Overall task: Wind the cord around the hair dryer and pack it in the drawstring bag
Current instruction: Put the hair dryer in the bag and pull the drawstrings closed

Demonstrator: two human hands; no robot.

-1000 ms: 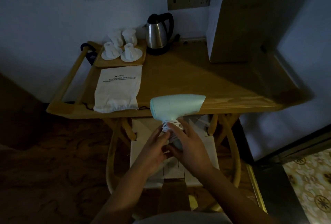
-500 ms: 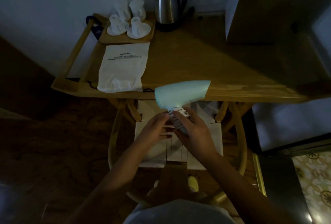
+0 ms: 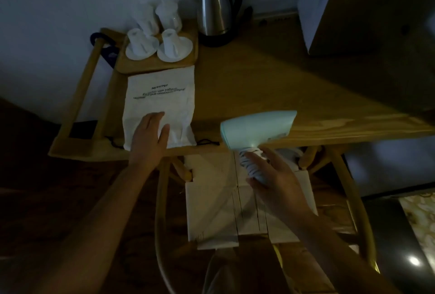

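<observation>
The pale blue hair dryer [image 3: 256, 127] is held upright just in front of the table edge, its barrel pointing right. White cord [image 3: 250, 160] is wound around its handle. My right hand [image 3: 274, 176] grips that handle over the coils. The white drawstring bag [image 3: 160, 105] lies flat on the wooden table [image 3: 270, 86] at the left, printed text facing away, its black string [image 3: 207, 142] trailing at the near edge. My left hand [image 3: 150, 137] rests on the bag's near end, fingers spread; whether it grips the cloth I cannot tell.
Behind the bag a wooden tray [image 3: 157, 63] carries white cups on saucers [image 3: 174, 45]. A steel kettle [image 3: 217, 9] stands at the back, a large box-shaped appliance [image 3: 353, 6] at the right. A chair with a white seat [image 3: 235, 204] sits under the table below my hands.
My left hand left the dryer handle and went left onto the bag. The right hand now holds the dryer alone. The view tilted further down and closer.
</observation>
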